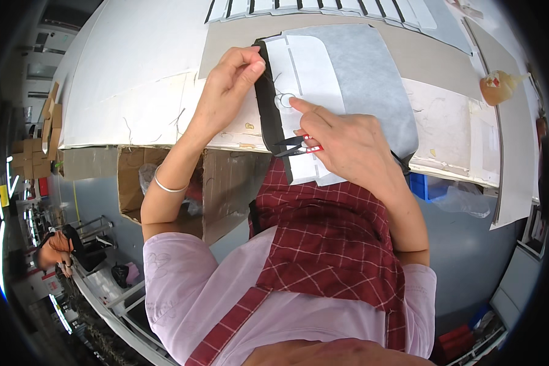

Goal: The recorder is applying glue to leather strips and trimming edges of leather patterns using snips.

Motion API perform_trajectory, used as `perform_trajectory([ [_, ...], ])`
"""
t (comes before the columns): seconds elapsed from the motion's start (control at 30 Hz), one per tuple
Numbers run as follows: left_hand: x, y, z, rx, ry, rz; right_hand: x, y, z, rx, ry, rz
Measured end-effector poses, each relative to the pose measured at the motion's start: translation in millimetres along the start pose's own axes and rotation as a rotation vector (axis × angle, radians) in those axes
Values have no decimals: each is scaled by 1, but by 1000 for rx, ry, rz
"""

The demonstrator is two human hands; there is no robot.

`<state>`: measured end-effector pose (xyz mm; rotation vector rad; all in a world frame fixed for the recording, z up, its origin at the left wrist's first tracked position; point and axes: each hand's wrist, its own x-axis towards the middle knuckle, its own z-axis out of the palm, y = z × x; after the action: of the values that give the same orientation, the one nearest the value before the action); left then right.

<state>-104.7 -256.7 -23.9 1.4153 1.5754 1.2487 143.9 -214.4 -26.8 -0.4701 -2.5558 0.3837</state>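
A grey-white fabric piece (378, 73) with white panels and a black edge strip (268, 113) lies on the worktable, overhanging its front edge. My left hand (230, 85) pinches the top of the black strip at the piece's left side. Red-handled thread snips (296, 147), with dark blades toward the black strip, sit in my right hand (341, 139). Its index fingertip touches the white panel beside a small ring-like mark or loop, too fine to make out. Loose dark threads show around that spot.
The white worktable (131, 73) carries a row of black-edged pieces (323, 9), grey board (226, 39) and a squeeze bottle (497, 86) at right. Below are a cardboard box (134, 189) and blue bin (427, 188). Another person (58, 250) is at the far left.
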Motion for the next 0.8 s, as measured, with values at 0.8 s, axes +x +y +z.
perform_trajectory([
  [0.8, 8, 10, -19, 576, -344, 394, -1, -3, -8, 13, -16, 24],
])
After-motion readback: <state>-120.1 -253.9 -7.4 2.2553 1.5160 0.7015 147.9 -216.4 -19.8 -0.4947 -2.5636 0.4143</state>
